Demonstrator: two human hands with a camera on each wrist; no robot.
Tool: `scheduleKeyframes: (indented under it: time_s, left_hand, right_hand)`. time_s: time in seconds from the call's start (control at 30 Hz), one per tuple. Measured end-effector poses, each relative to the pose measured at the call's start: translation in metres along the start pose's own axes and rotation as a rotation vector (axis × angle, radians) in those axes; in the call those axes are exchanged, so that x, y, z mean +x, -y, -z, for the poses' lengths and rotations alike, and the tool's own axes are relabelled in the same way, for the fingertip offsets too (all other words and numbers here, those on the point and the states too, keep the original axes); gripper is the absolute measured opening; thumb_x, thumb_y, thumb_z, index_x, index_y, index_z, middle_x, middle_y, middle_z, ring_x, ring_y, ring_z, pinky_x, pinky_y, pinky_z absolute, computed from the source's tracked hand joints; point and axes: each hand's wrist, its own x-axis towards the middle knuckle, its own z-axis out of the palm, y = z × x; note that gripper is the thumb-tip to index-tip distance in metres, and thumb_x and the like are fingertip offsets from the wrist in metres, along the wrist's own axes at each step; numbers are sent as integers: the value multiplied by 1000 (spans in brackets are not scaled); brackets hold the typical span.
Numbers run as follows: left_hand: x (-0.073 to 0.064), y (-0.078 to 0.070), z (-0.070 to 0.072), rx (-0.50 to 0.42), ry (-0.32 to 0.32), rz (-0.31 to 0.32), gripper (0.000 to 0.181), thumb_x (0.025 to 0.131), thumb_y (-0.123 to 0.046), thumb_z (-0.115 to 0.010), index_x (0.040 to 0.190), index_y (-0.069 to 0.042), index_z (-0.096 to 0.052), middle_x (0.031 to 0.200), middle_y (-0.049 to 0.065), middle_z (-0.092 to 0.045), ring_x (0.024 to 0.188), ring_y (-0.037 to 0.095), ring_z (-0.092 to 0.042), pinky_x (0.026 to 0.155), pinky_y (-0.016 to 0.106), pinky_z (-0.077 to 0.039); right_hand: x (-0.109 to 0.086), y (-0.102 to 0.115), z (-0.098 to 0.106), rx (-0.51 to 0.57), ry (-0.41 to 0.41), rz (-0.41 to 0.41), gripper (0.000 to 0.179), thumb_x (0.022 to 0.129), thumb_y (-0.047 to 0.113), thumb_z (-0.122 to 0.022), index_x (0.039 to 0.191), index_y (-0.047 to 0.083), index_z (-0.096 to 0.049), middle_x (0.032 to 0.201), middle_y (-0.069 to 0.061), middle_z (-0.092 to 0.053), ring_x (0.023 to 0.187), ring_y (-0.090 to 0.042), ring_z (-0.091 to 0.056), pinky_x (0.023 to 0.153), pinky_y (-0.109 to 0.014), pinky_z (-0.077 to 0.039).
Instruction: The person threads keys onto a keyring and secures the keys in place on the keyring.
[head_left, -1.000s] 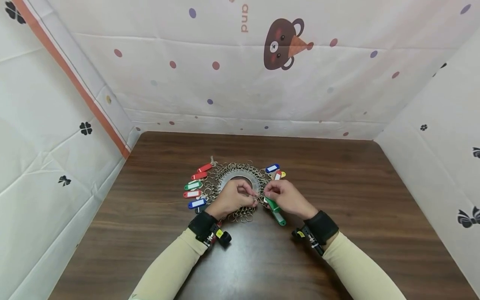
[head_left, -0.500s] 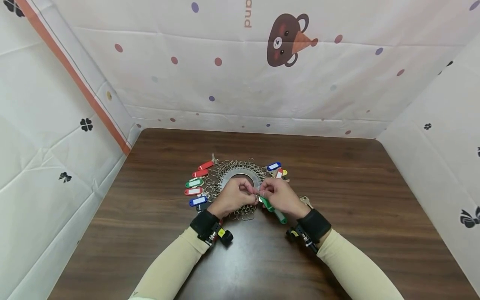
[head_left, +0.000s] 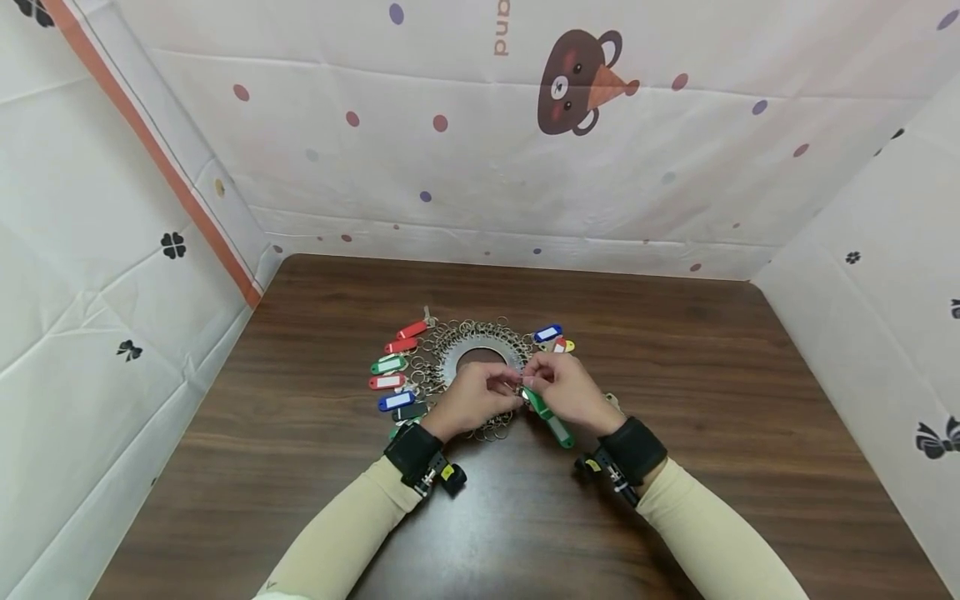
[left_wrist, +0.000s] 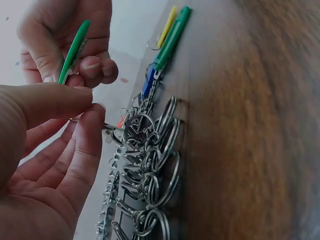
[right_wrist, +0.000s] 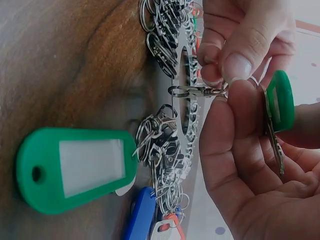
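Observation:
A flat metal ring edged with many small clasps and split rings lies on the table, with colored key tags around it. Over its near right side, my left hand pinches a split ring joined to a metal snap clasp that reaches to the flat ring. Opposite, my right hand has its fingertips at the same split ring. Against the right fingers hang a green key tag and a key. Another green key tag with a white label lies below the right hand.
Red, green and blue tags, such as a blue tag, fan out left of the flat ring. Another blue tag and a yellow tag lie at its right. A printed cloth walls the wooden table.
My right hand has moved left toward the left hand, then slightly back right. The left hand has shifted slightly right, and the two hands' fingertips now meet. The head view has shifted a little.

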Motion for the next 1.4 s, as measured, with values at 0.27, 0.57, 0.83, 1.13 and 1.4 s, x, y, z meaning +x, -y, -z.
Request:
scheduleKeyframes:
  time_s: [0.27,0.57,0.83,1.13,1.4]
  left_hand:
    - [0,-3,1,126,-17,-41,27,88,-7,-82,113,0,-77,105,16,-79,83,15,-76,71,17,-59]
    - [1,1,3,211,19,-75,26,93,-14,-79,116,-3,-78,103,12,-80,83,10,-74,71,17,-57]
    - [-2,4,3,310,-26,-137,26,89,-16,-83,113,-10,-76,96,4,-78,77,6,-68,68,17,-55]
    - [-2,0,-1,385,-52,-193,24,91,-13,-78,114,-6,-78,93,6,-80,75,8,-71,65,14,-54]
    - [-1,1,-1,391,-25,-205,28,97,-16,-73,123,-6,-74,103,9,-80,81,12,-75,71,16,-56]
  right_hand:
    - [-1,-1,3,-19,-4,23,10,101,4,-62,94,7,-69,78,-3,-61,69,-16,-55,59,-23,-44]
    - [-2,-2,4,-32,1,62,13,101,3,-62,91,8,-68,75,-1,-57,67,-15,-53,60,-23,-42]
    - [1,0,1,-17,16,61,13,102,4,-60,93,7,-69,82,-5,-64,69,-16,-55,60,-23,-44]
    - [-2,-1,2,2,2,35,12,103,4,-59,96,6,-69,88,-7,-66,74,-18,-56,64,-24,-46]
    - [-2,-1,4,-10,-9,47,13,103,3,-59,95,6,-69,90,-7,-67,76,-17,-57,66,-24,-47]
